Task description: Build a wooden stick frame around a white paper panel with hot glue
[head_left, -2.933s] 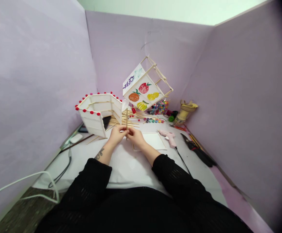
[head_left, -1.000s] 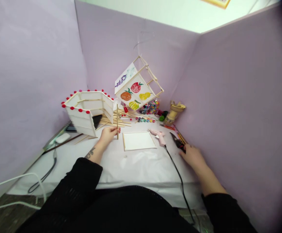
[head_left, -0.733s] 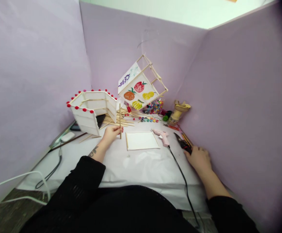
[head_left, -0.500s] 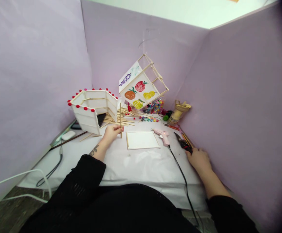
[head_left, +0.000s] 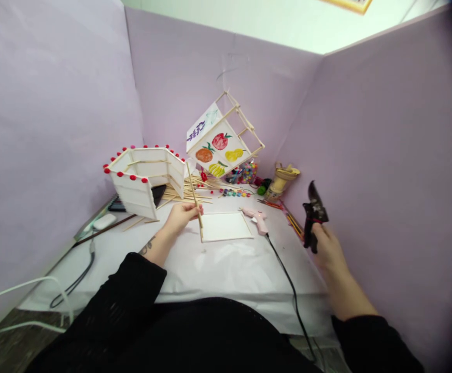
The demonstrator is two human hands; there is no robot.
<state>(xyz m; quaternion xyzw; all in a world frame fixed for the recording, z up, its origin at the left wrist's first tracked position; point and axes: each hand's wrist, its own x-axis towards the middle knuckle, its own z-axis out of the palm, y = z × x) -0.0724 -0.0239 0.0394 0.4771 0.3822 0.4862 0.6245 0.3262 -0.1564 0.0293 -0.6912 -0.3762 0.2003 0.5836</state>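
My left hand (head_left: 181, 216) pinches a thin wooden stick (head_left: 194, 189), which leans a little to the left over the near-left edge of a white panel framed with sticks (head_left: 228, 227). The panel lies flat on the table. At the right, my right hand (head_left: 326, 245) holds black pruning shears (head_left: 315, 210) up off the table, blades pointing upward. A pink glue gun (head_left: 257, 219) rests just right of the panel, its black cord running toward me.
A white lantern-like frame with red beads (head_left: 132, 194) stands left. A fruit-painted box frame (head_left: 222, 142) hangs at the back. Loose sticks (head_left: 189, 189), paint pots (head_left: 234, 192) and a woven holder (head_left: 282, 181) lie behind. Purple walls (head_left: 381, 155) enclose the table.
My right hand has lifted the pruning shears off the table and turned their blades upward. The stick in my left hand has moved right to the panel's left edge and tilted.
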